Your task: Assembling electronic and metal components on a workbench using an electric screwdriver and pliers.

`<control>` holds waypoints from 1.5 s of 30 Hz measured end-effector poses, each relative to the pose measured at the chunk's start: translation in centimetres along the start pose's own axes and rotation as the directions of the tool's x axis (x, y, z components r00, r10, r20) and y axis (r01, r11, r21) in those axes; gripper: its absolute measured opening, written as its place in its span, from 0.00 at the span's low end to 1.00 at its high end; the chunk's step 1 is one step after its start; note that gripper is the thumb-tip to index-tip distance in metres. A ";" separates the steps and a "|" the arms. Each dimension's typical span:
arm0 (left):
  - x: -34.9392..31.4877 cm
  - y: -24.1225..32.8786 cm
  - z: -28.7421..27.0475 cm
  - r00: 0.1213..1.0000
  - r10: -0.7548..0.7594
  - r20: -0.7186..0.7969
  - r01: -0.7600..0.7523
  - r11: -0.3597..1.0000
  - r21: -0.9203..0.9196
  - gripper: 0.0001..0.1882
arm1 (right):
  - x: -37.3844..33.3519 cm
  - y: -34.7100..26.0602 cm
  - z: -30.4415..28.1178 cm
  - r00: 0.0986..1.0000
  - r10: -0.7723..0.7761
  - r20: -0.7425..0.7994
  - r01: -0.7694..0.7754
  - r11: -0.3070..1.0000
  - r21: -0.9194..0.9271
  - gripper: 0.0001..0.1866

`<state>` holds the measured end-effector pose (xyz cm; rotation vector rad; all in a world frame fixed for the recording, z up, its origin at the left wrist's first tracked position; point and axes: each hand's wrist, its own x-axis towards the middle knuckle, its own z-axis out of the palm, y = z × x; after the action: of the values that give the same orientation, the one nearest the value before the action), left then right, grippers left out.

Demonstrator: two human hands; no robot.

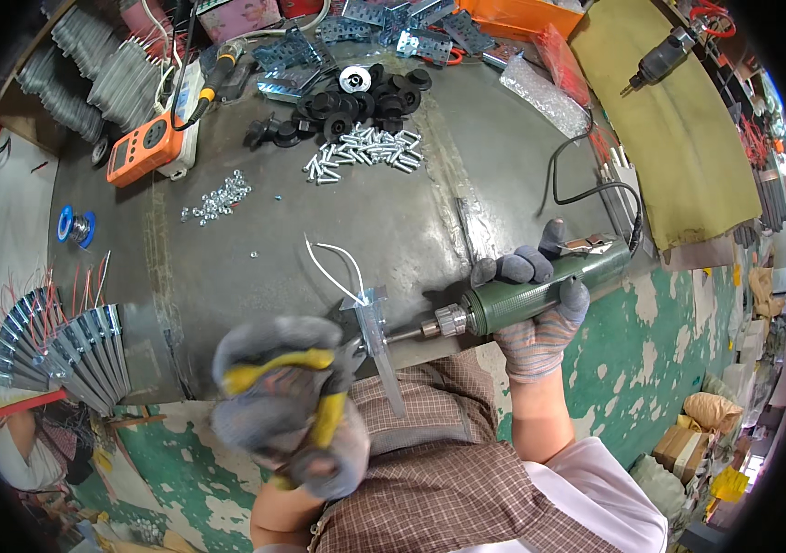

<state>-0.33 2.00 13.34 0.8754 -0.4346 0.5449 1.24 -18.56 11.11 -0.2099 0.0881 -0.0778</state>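
Note:
My left hand (264, 405), gloved in grey and somewhat blurred, is closed around yellow-handled pliers (328, 415). The pliers' jaws reach a small metal bracket (370, 318) at the table's near edge. Two white wires (351, 263) loop up from the bracket, and a narrow grey strip (391, 382) hangs below it. In a striped glove with dark fingertips, my right hand (545, 336) wraps around a green electric screwdriver (540, 292) lying nearly level. Its bit points left and meets the bracket; the exact contact at the tip is hard to make out.
Loose nuts (218, 198), silver screws (365, 152) and black round knobs (338, 111) lie farther back. Metal brackets (430, 44) are heaped behind them. An orange meter (144, 147), solder spool (76, 226) and wired grey strips (70, 346) occupy the left. A black cord (586, 194) trails from the screwdriver.

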 end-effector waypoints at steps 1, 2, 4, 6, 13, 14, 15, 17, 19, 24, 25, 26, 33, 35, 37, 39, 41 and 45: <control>0.0 1.3 0.3 1.000 -0.004 0.000 0.004 1.000 0.001 0.24 | 0.0 0.0 -0.1 1.000 -0.001 -0.004 0.001 1.000 0.001 0.32; 0.3 3.1 1.2 0.967 -0.113 -0.230 0.093 0.991 -0.097 0.21 | 0.0 0.0 -0.3 1.000 -0.003 -0.012 0.003 1.000 -0.003 0.32; 0.5 4.6 -0.3 0.872 -0.139 -0.470 0.151 0.988 -0.012 0.16 | 0.0 -0.2 -0.6 1.000 -0.014 -0.024 0.013 1.000 -0.009 0.32; 1.5 4.3 -3.9 0.949 -0.013 -0.315 0.179 0.844 0.505 0.16 | 0.2 -0.2 -0.8 1.000 -0.029 -0.003 0.029 0.999 -0.023 0.31; 3.6 2.4 -10.1 0.934 -0.242 0.261 -0.316 -0.223 0.922 0.24 | 0.4 0.1 -0.8 0.998 0.008 0.058 -0.007 1.000 -0.017 0.29; 2.5 2.1 -7.7 0.956 -0.273 0.109 -0.153 -0.148 0.977 0.33 | 0.5 0.0 -0.8 0.998 0.005 0.060 -0.003 1.000 -0.030 0.29; 0.8 1.7 -6.8 0.945 -0.296 0.141 -0.118 0.093 0.989 0.35 | 0.6 0.0 -0.7 0.998 0.004 0.066 -0.002 0.999 -0.040 0.28; -1.6 1.9 -3.7 0.870 -0.445 0.212 -0.066 0.322 0.945 0.39 | 0.4 -0.1 -0.5 0.997 0.014 0.081 -0.011 0.999 -0.039 0.28; -3.9 0.8 -1.4 0.734 -0.663 -0.147 0.480 0.353 0.803 0.33 | 0.4 -0.3 0.0 0.995 0.023 0.098 -0.020 0.999 -0.038 0.27; -3.8 1.1 -1.6 0.613 -0.736 -0.287 0.758 0.447 0.475 0.23 | 0.4 -1.5 0.9 0.996 -0.042 0.084 0.054 0.988 -0.147 0.30; -3.9 1.2 -1.8 0.614 -0.735 -0.287 0.757 0.446 0.477 0.23 | 0.4 -1.4 1.2 0.997 -0.074 -0.017 0.069 0.979 -0.193 0.30; -4.2 1.1 -2.0 0.626 -0.727 -0.282 0.752 0.467 0.465 0.23 | 0.5 -1.1 1.5 0.997 -0.063 -0.049 0.053 0.981 -0.185 0.31; -4.2 1.2 -2.2 0.596 -0.752 -0.282 0.785 0.472 0.402 0.22 | -0.4 -0.5 -0.5 0.993 -0.049 -0.104 0.032 0.986 -0.164 0.29; -4.1 1.2 -2.1 0.581 -0.761 -0.289 0.798 0.464 0.384 0.22 | -0.3 -0.5 -0.7 0.992 -0.058 -0.113 0.039 0.985 -0.168 0.28; -4.1 1.2 -2.1 0.596 -0.755 -0.276 0.788 0.482 0.384 0.22 | -0.1 -0.5 -0.6 0.990 -0.068 -0.121 0.047 0.984 -0.172 0.28; -4.1 1.1 -2.1 0.602 -0.748 -0.279 0.785 0.492 0.375 0.22 | -0.1 -0.3 -0.4 0.988 -0.076 -0.134 0.047 0.978 -0.204 0.27; -4.2 1.0 -2.2 0.609 -0.742 -0.281 0.783 0.504 0.365 0.22 | -0.1 -0.2 -0.3 0.990 -0.074 -0.117 0.049 0.978 -0.201 0.27; -4.1 1.0 -2.3 0.592 -0.765 -0.255 0.788 0.483 0.381 0.22 | -0.4 0.0 -0.5 0.995 -0.086 -0.047 0.071 0.963 -0.261 0.27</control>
<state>-3.85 3.27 10.27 1.4028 0.2002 -0.2206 0.83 -18.66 10.69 -0.4728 0.1475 -0.1519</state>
